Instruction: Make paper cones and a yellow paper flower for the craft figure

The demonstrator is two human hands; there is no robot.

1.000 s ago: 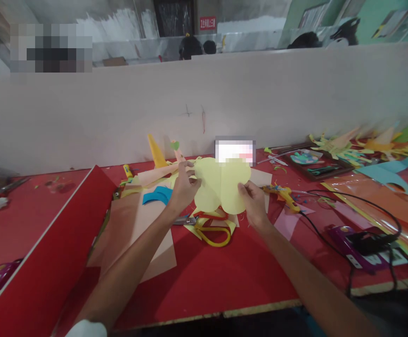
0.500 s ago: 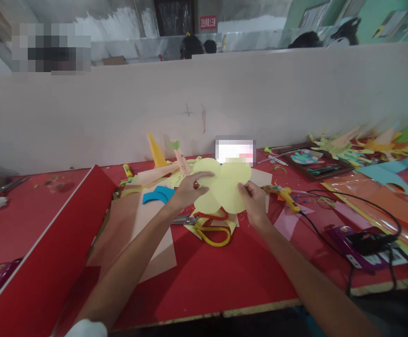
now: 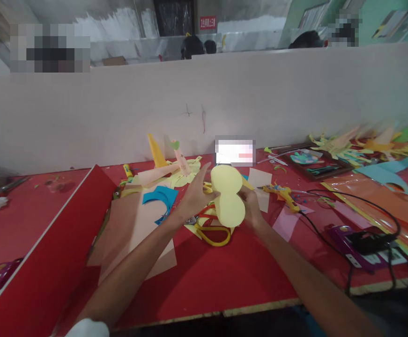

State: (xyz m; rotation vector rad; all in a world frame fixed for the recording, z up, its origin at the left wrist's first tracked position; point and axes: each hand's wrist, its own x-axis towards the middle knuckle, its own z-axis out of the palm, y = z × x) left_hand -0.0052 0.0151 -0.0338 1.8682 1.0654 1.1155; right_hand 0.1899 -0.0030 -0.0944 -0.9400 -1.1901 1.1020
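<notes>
Holding one yellow cutout point(image 3: 229, 199), left hand point(image 3: 194, 196), right hand point(image 3: 252, 211), one glue gun point(image 3: 283, 193)

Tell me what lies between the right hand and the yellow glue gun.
Head view: a pale paper sheet lies between the right hand, holding the yellow cutout, and the glue gun.

White sleeve point(image 3: 87, 327) at the elbow of the left arm point(image 3: 137, 262); forearm bare. The right arm point(image 3: 305, 281) bare throughout; left hand point(image 3: 195, 194) and right hand point(image 3: 251, 210) uncovered.

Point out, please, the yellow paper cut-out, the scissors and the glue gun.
yellow paper cut-out point(image 3: 229, 199), head view, its waist.
scissors point(image 3: 204, 233), head view, yellow handle loop.
glue gun point(image 3: 281, 191), head view, yellow body.
</notes>
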